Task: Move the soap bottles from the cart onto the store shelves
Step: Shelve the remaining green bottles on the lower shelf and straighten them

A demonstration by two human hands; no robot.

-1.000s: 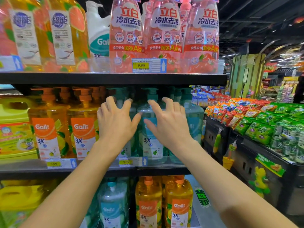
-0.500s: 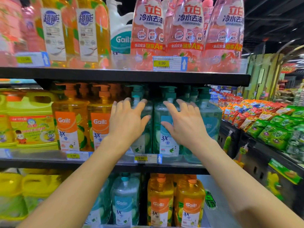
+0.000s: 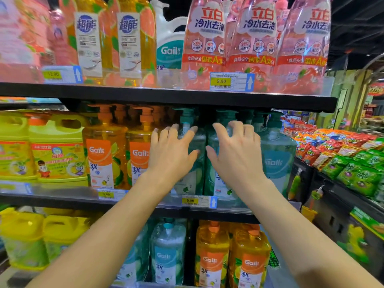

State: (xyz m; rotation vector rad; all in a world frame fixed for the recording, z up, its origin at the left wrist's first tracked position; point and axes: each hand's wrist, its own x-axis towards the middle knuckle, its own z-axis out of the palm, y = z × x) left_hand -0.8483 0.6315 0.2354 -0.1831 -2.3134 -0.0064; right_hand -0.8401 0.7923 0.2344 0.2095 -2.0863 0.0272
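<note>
Teal Gail pump soap bottles stand in a row on the middle store shelf. My left hand lies flat with spread fingers on the front of one teal bottle. My right hand rests the same way on the teal bottle beside it, fingers slightly bent. Neither hand wraps round a bottle. The hands hide most of both labels. The cart is out of view.
Orange Gail pump bottles and yellow jugs fill the shelf to the left. Pink refill pouches sit on the top shelf. More teal and orange bottles stand below. A snack display lies to the right.
Both hands stay against the two teal bottles while the view shifts closer and left. The fingers of my right hand have bent a little.
</note>
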